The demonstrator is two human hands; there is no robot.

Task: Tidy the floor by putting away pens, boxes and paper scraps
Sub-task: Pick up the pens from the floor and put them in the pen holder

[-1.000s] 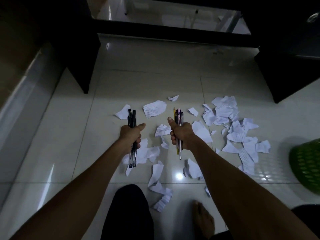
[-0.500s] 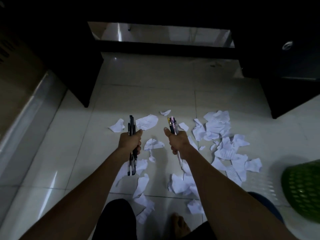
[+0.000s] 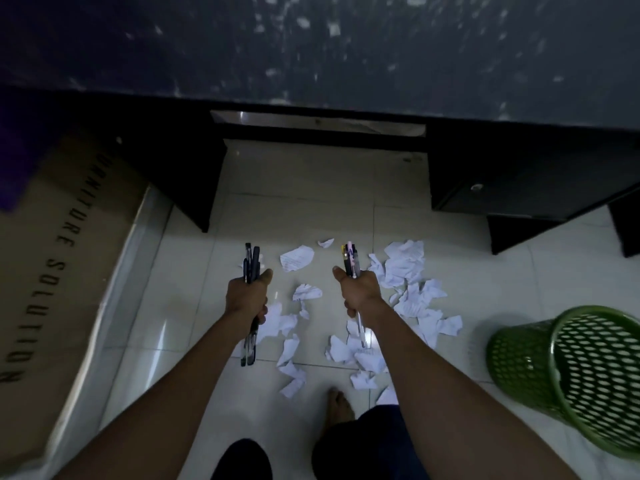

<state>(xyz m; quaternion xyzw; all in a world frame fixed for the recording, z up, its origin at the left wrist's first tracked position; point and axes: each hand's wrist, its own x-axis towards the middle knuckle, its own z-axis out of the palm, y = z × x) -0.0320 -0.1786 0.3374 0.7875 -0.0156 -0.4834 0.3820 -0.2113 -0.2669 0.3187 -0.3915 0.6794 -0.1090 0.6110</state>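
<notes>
Since the earlier frames the view has lifted: the dark bench (image 3: 346,46) top now fills the upper picture, and the green basket (image 3: 571,372) shows almost whole at the right, lying tipped on the floor (image 3: 194,306). Both hands have kept their grip. The left hand (image 3: 246,297) is closed round a bundle of dark pens (image 3: 252,261), which project above and below the fist. The right hand (image 3: 358,292) is closed round a bundle of coloured pens (image 3: 350,259). Paper scraps (image 3: 405,261) lie on the floor beneath and between the hands, densest to the right of the right hand. A cardboard box (image 3: 52,271) stands at the left edge.
</notes>
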